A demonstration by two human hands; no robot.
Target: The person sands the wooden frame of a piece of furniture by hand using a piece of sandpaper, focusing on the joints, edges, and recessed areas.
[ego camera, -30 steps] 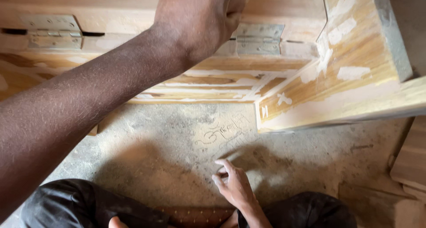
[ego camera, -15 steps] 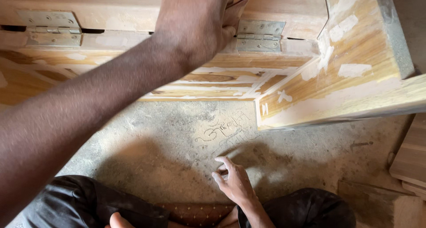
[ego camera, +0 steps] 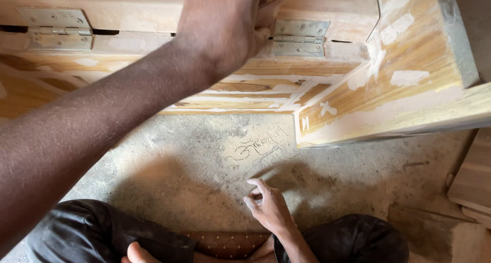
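Soft daylight fills a sharp, glare-free picture, casting a broad shadow on the dusty floor (ego camera: 194, 191), the near forearm (ego camera: 76, 150) slightly blurred.

Patched wooden door frame (ego camera: 327, 94) across top of picture, corner at upper right. Two metal hinges on it: one upper left (ego camera: 53, 27), one upper centre (ego camera: 299, 38). Left hand (ego camera: 225, 27) between hinges. Right hand (ego camera: 268, 209) on dusty concrete floor (ego camera: 179, 160), lower centre. Stacked wooden boards (ego camera: 473, 181) at right edge.

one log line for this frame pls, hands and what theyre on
left hand: pressed on wooden frame beside metal hinge | right hand: fingertips on dusty concrete floor, holds nothing | posture: seated
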